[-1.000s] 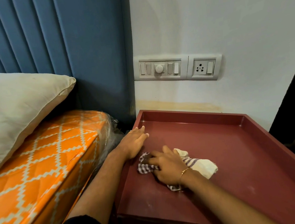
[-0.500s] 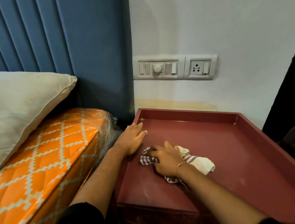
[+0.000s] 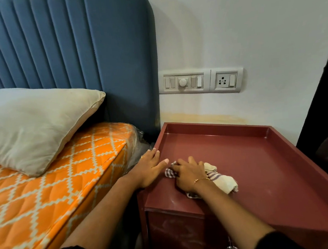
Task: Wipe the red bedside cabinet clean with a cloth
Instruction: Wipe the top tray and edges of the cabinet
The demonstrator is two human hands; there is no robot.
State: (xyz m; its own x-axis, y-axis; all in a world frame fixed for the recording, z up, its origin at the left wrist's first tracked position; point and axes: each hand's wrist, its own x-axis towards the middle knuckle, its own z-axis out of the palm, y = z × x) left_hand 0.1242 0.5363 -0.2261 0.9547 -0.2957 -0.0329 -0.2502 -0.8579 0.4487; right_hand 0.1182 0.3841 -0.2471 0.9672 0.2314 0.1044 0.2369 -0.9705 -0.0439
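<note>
The red bedside cabinet (image 3: 261, 161) has a raised rim round its flat top. A crumpled white and purple checked cloth (image 3: 222, 181) lies on the top near the left rim. My right hand (image 3: 189, 174) presses down on the cloth with fingers spread over it, most of the cloth's middle hidden beneath the palm. My left hand (image 3: 153, 166) rests flat on the cabinet's left rim, fingers straight, its thumb tip almost touching the cloth's left corner.
An orange patterned mattress (image 3: 46, 194) with a cream pillow (image 3: 30, 126) lies left of the cabinet. A blue padded headboard (image 3: 74, 62) stands behind. A switch and socket panel (image 3: 201, 82) is on the wall above the cabinet. Something dark (image 3: 326, 110) stands at the right.
My right hand has slid the cloth slightly to the left toward my left hand. The camera has pulled back and tilted up. My left hand stays on the rim.
</note>
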